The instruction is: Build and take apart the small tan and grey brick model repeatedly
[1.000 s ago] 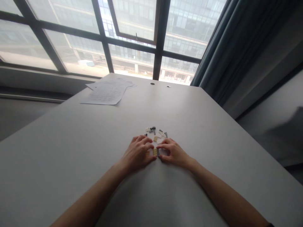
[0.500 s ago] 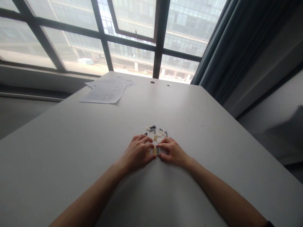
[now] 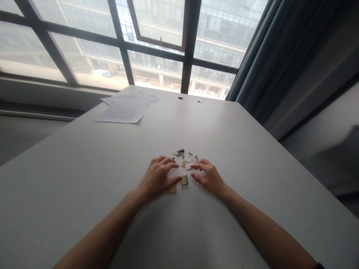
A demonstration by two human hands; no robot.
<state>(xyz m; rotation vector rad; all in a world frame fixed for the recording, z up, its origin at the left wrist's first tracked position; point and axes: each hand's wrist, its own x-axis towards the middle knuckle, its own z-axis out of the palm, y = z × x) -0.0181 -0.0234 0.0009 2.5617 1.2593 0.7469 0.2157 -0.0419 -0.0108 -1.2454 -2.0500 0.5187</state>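
Note:
A small block of yellow and grey studded toy bricks (image 3: 184,180) lies on the white table between my hands. My left hand (image 3: 160,175) is open, fingers apart, with its thumb tip at the left edge of that block. Partly under the left hand lies a tan studded brick (image 3: 172,189). My right hand (image 3: 206,175) is open just right of the block, apart from it. Its index fingertip is close to a white flat piece (image 3: 189,167) in the loose pile. A small yellow brick (image 3: 184,163) sits beside that piece.
Beyond my hands lie several loose pieces, among them black bricks (image 3: 181,151), white bricks (image 3: 192,158) and grey ones (image 3: 196,158). Printed papers (image 3: 123,110) rest at the table's far left. Windows and a dark curtain (image 3: 258,63) stand behind the table (image 3: 179,231).
Both hands have drawn apart, the left hand leftward and the right hand rightward, letting go of the yellow and grey block. The tan brick near my left hand now shows more.

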